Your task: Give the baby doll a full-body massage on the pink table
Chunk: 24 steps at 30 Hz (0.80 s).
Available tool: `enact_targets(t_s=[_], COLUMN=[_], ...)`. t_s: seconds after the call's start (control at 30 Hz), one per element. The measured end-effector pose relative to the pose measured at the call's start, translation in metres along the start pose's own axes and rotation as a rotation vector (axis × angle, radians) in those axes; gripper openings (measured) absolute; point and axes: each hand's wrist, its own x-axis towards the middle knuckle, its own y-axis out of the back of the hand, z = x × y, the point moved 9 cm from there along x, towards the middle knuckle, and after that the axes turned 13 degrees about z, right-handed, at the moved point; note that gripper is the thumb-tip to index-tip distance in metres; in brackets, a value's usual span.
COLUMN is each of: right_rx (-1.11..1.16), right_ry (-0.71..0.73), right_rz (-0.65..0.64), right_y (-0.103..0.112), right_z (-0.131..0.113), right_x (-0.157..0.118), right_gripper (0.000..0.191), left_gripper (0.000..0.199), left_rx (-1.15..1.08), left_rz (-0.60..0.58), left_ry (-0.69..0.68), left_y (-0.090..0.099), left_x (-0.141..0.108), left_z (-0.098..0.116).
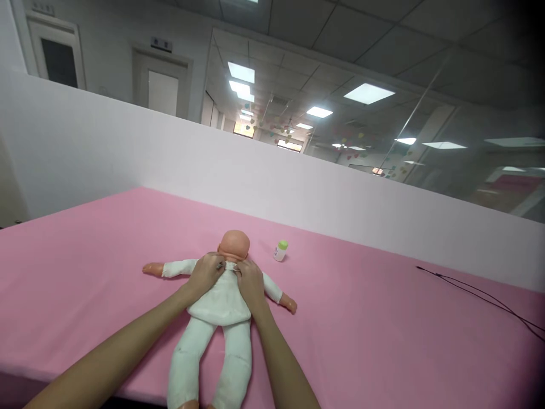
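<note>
A baby doll [221, 304] with a white cloth body lies stretched out on a pink-covered surface, with the back of its bald head turned up. Its arms spread to both sides and its legs point towards me. At the left of the doll's neck, my left hand [207, 272] is closed, its fingertips pinching the white cloth. My right hand [251, 279] mirrors it on the other side, fingers curled on the neckline cloth [230, 266]. A small gap separates the two hands. What exactly lies between the fingertips is partly hidden.
A small white bottle with a green cap [281, 251] stands right of the doll's head. Thin black cables [472, 291] lie on the pink cover [361, 318] at the right. Behind, a low white wall [264, 179] with glass above borders the surface.
</note>
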Motion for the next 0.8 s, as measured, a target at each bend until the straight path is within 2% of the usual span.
enact_targets(t_s=[0.1, 0.17, 0.23, 0.37, 0.5, 0.67, 0.8], right_rx=[0.013, 0.074, 0.150, 0.253, 0.248, 0.071, 0.099], right_ry=[0.041, 0.036, 0.007, -0.027, -0.060, -0.017, 0.017], right_rz=[0.045, 0.024, -0.033, -0.112, -0.163, -0.139, -0.068], right_y=[0.009, 0.013, 0.016, 0.021, 0.014, 0.001, 0.007], right_z=[-0.009, -0.014, -0.015, -0.014, -0.011, -0.015, -0.021], right_x=[-0.002, -0.005, -0.008, -0.011, -0.013, -0.011, -0.011], right_gripper=[0.026, 0.028, 0.029, 0.023, 0.021, 0.029, 0.025], left_gripper=[0.023, 0.027, 0.031, 0.028, 0.021, 0.023, 0.022], left_rx=[0.045, 0.045, -0.002, -0.174, -0.191, -0.061, -0.055], left_rz=[0.052, 0.064, -0.003, -0.170, -0.250, -0.172, -0.055], left_ry=[-0.084, -0.154, -0.173, -0.116, -0.098, -0.075, -0.109], left_y=[0.001, 0.005, 0.006, 0.013, 0.010, -0.003, 0.005], left_x=[-0.002, -0.005, -0.007, -0.009, -0.010, -0.009, -0.013], left_z=[0.006, 0.013, 0.018, 0.023, 0.025, 0.023, 0.029])
